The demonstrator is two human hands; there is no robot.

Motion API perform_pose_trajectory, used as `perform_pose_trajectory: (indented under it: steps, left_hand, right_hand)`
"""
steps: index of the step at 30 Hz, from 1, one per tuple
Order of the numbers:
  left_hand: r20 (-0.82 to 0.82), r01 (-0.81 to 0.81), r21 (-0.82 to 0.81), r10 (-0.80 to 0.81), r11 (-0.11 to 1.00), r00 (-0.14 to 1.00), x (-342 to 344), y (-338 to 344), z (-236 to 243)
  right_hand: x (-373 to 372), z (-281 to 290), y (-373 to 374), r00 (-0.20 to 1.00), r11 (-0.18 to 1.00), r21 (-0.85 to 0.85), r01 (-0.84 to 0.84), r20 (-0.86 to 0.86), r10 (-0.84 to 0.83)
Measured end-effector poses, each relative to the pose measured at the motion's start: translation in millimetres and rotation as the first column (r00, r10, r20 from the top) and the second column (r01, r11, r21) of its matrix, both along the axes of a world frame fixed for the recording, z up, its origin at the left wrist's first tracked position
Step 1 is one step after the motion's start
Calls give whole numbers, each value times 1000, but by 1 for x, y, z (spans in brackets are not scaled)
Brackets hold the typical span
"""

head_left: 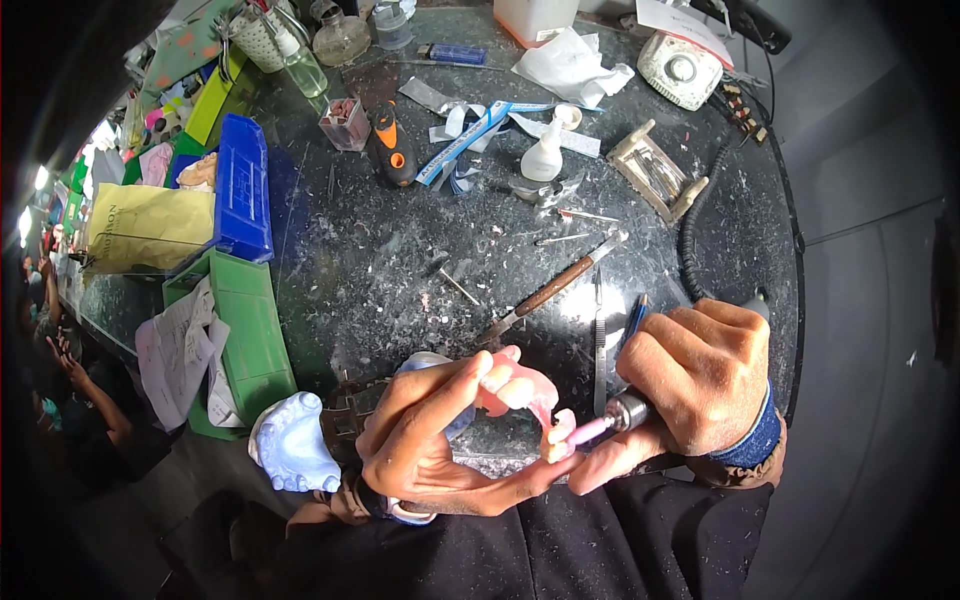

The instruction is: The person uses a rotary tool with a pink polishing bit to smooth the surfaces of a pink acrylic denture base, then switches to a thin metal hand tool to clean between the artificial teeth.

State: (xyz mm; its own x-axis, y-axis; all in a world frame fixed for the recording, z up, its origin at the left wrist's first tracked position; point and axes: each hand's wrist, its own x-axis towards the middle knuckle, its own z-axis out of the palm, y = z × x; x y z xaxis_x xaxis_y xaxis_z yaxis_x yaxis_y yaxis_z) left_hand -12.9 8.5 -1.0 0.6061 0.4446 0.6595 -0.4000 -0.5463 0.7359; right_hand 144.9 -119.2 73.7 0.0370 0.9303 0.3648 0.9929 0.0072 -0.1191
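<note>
L hand left of denture, fingers bent, pinching it, hiding part. Drill right of denture, bit at R end; body mostly hidden w/in R hand, closed round it, knuckles up.

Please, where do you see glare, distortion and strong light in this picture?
Head view: glare whitens the table around the thin metal tool; head view: the table's right edge bows outward, corners are black; head view: the denture and left hand are strongly lit.

Left hand: passage between green bin and metal rod; knife obstructs rightward.
</note>
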Motion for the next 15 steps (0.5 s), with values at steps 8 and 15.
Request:
perform_pose_trajectory:
  steps: [8, 15]
  left_hand:
    - [24, 16, 2, -16, 1000, 1000, -1, 0, -1]
    - [32, -109, 28, 108, 994, 994, -3, -8, 1]
  right_hand:
    - [-1, -5, 0, 999, 997, 64, -30, -12, 31]
    - [-2, -3, -4, 985, 998, 60, -10, -174, 21]
